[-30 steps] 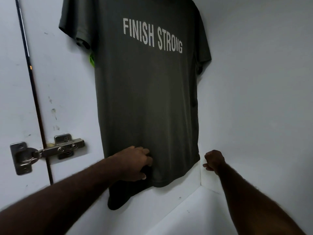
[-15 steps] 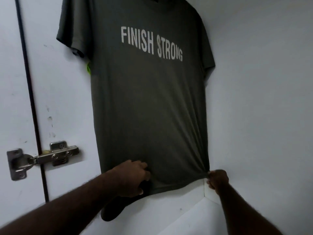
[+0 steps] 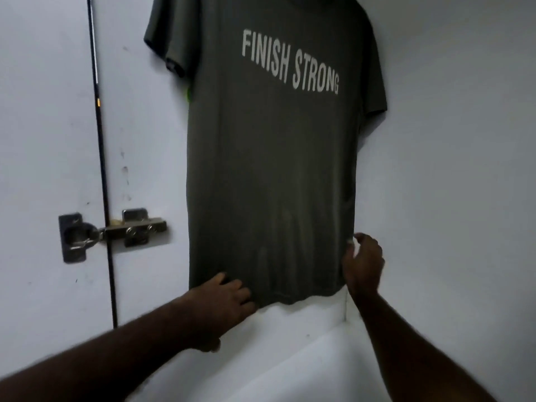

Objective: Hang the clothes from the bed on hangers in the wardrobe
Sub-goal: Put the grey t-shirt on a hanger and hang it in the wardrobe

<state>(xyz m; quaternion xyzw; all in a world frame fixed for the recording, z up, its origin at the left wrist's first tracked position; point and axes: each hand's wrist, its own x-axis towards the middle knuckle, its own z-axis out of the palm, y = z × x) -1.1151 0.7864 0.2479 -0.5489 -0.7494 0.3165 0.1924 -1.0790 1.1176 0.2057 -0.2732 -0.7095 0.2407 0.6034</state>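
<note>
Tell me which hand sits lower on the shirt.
The left hand: it lies at the bottom hem of the shirt, by the corner nearer the hinge. The right hand is higher, at the shirt's other side edge.

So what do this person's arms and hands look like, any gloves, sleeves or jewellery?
Just bare hands: the left hand and the right hand wear no gloves, and no ring or watch shows, though they are blurred. The forearms are bare and hairy, with no sleeve in view.
</note>
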